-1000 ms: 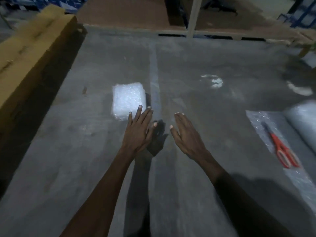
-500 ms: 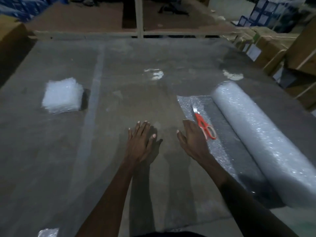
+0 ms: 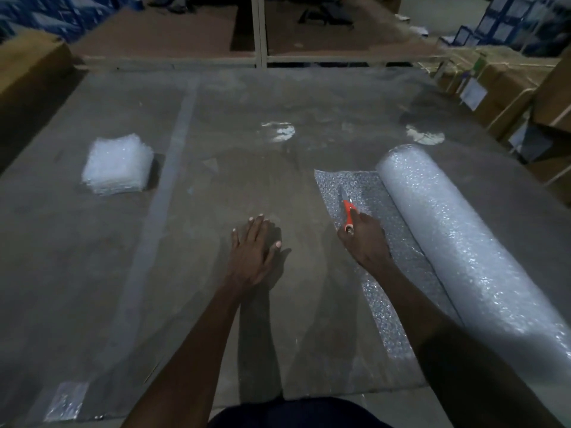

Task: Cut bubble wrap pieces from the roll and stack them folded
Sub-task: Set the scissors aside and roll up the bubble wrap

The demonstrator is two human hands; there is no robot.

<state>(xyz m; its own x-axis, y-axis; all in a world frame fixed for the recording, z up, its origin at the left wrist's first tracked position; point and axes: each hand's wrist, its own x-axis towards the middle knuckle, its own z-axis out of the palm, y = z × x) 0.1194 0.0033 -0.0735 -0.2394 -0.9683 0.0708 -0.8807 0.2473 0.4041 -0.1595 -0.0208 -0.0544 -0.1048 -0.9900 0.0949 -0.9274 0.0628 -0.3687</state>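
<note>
The right hand (image 3: 366,239) is seen curled around the orange handles of the scissors (image 3: 347,208), whose blades point away from the person and lie over the unrolled sheet (image 3: 355,186). Whether the scissors are lifted clear of the sheet cannot be told. The left hand (image 3: 251,254) is held flat with fingers straight and together, palm down, on or just above the bare desk (image 3: 216,143); nothing is held by it.

Just beside the right hand, to its right, the bubble wrap roll (image 3: 457,242) lies on its side, with its loose sheet spread flat toward the middle of the desk. Well apart, at the far left, the stack of folded pieces (image 3: 119,165) is set down. A small scrap of wrap (image 3: 66,400) lies at the near left edge. Cardboard boxes (image 3: 506,88) are ranged along the right side.

The wrap is judged to be very light, soft and springy, so it is likely to slide and curl under the blades. The sheet would best be pinned flat by the free hand near the cut line, and taken at its corners for folding. The roll may turn if pulled hard.
</note>
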